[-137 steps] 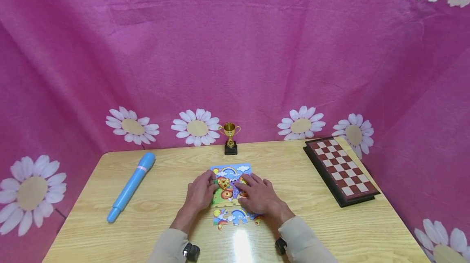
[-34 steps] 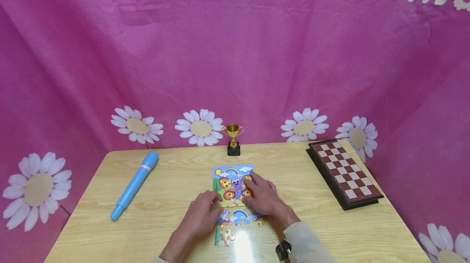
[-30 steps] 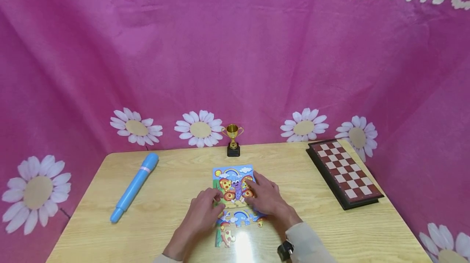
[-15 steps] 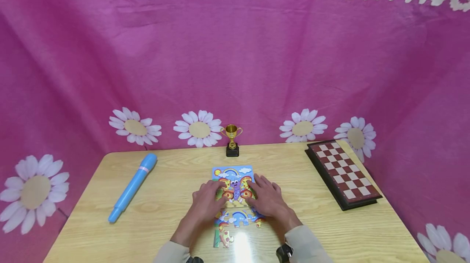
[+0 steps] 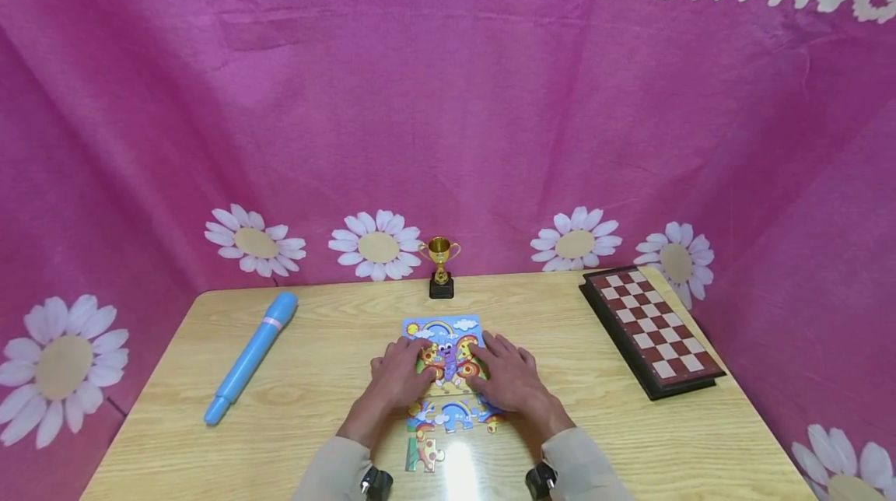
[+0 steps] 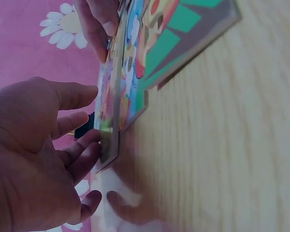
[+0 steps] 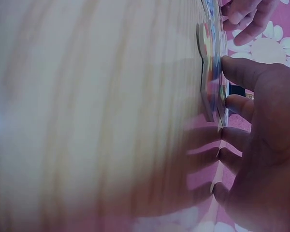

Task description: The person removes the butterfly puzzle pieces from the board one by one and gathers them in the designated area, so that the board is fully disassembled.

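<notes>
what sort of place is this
Probably a staged tabletop play area, though the wider room is out of view: a pink daisy-print cloth hangs behind a wooden table that holds jigsaw pieces and a checkered board.

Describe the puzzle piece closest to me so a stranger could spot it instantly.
On the wooden table, find the butterfly picture between your left hand and right hand, then the mostly blue row of puzzle pieces on your side of it. Nearer you, below that row's left end, lies the closest piece. It alone has a broad green left side, with a rounded tab on the right.
</notes>
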`<move>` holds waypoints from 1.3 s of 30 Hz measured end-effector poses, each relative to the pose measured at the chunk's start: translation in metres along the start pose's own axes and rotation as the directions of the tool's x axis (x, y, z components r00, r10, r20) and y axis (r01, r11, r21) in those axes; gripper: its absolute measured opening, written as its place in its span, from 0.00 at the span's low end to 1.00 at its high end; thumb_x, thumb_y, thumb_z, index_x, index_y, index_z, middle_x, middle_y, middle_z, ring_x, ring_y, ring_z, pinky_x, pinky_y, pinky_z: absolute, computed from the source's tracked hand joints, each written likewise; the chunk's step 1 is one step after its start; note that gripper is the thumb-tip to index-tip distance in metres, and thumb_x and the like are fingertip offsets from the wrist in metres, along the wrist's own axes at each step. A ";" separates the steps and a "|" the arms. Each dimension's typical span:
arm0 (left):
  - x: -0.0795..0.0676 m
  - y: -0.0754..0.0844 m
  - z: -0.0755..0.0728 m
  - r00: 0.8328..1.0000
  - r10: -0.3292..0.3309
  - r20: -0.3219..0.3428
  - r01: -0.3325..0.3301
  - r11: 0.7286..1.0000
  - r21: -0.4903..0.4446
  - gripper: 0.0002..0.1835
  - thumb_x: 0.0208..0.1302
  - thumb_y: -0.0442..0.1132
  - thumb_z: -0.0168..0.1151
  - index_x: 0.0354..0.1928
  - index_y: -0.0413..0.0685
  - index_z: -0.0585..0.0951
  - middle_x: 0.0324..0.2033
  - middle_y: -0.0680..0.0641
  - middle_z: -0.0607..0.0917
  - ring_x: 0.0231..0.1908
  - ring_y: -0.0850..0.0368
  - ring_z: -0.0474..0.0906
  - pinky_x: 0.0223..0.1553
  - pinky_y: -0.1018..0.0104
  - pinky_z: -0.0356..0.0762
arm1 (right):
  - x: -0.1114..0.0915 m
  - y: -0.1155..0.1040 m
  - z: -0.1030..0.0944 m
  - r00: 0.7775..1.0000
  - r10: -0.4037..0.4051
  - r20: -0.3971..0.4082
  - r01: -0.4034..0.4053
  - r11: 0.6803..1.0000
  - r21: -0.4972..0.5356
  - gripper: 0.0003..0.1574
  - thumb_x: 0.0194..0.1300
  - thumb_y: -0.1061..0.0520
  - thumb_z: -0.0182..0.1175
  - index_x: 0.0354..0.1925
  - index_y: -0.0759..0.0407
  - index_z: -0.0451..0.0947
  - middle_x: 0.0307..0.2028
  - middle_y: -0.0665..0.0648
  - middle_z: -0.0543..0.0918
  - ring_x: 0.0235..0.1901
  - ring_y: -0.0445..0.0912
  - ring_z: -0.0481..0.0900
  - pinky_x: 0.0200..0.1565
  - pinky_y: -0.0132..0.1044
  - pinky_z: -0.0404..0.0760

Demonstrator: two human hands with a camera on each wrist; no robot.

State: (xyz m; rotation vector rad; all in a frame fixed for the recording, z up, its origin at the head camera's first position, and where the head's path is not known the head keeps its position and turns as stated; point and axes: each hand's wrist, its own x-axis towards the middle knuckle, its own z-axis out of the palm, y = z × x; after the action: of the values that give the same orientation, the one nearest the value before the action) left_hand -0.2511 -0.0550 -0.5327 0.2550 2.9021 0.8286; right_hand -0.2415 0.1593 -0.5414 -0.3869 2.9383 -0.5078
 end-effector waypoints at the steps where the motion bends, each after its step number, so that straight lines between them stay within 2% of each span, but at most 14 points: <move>1: 0.001 0.000 0.001 1.000 -0.001 0.000 0.001 1.000 0.012 0.25 0.61 0.49 0.62 0.60 0.55 0.76 0.50 0.47 0.75 0.48 0.50 0.68 0.46 0.48 0.61 | 0.000 0.000 0.000 1.000 -0.002 0.001 0.002 1.000 -0.001 0.37 0.66 0.38 0.55 0.69 0.47 0.66 0.74 0.58 0.57 0.74 0.57 0.53 0.66 0.62 0.55; 8: 0.009 -0.002 0.008 1.000 -0.002 -0.025 0.004 0.999 0.053 0.27 0.59 0.53 0.63 0.60 0.54 0.76 0.49 0.47 0.75 0.46 0.50 0.68 0.43 0.50 0.59 | -0.001 0.000 -0.002 1.000 -0.015 0.011 0.015 1.000 -0.011 0.36 0.67 0.38 0.53 0.69 0.47 0.65 0.74 0.58 0.56 0.74 0.57 0.52 0.66 0.62 0.54; 18: 0.017 -0.001 0.008 1.000 -0.028 -0.001 0.028 0.997 0.074 0.27 0.57 0.53 0.66 0.58 0.56 0.77 0.45 0.47 0.77 0.46 0.50 0.69 0.42 0.50 0.59 | -0.001 -0.001 -0.003 1.000 -0.006 0.028 0.007 1.000 -0.026 0.36 0.68 0.38 0.52 0.70 0.47 0.64 0.75 0.57 0.56 0.74 0.57 0.52 0.66 0.61 0.54; 24: 0.019 0.002 0.008 0.999 -0.039 -0.013 0.040 0.998 0.055 0.25 0.55 0.51 0.68 0.56 0.55 0.78 0.45 0.48 0.78 0.47 0.50 0.70 0.43 0.49 0.60 | -0.001 -0.001 -0.003 1.000 -0.004 0.026 0.005 0.999 -0.038 0.36 0.68 0.38 0.52 0.70 0.47 0.64 0.75 0.57 0.56 0.74 0.57 0.52 0.66 0.62 0.54; 31: 0.019 0.004 0.011 0.997 -0.059 -0.040 0.060 0.998 0.025 0.24 0.55 0.49 0.70 0.54 0.54 0.78 0.35 0.53 0.76 0.41 0.54 0.70 0.43 0.50 0.58 | 0.000 -0.001 -0.003 1.000 -0.003 0.030 0.005 0.999 -0.053 0.36 0.68 0.38 0.52 0.70 0.47 0.64 0.75 0.57 0.56 0.74 0.57 0.52 0.66 0.61 0.55; 39: 0.018 0.006 0.011 0.995 -0.068 -0.070 0.067 0.998 -0.009 0.21 0.54 0.48 0.71 0.49 0.55 0.77 0.32 0.54 0.75 0.37 0.56 0.70 0.42 0.52 0.56 | 0.000 -0.002 -0.002 0.999 0.001 0.034 0.001 0.998 -0.061 0.36 0.68 0.37 0.51 0.70 0.45 0.63 0.75 0.56 0.56 0.74 0.56 0.52 0.66 0.61 0.55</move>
State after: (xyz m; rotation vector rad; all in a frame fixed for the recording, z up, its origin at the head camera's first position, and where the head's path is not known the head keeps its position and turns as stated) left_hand -0.2664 -0.0412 -0.5400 0.1289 2.9539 0.8536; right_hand -0.2414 0.1579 -0.5388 -0.3981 2.9266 -0.4081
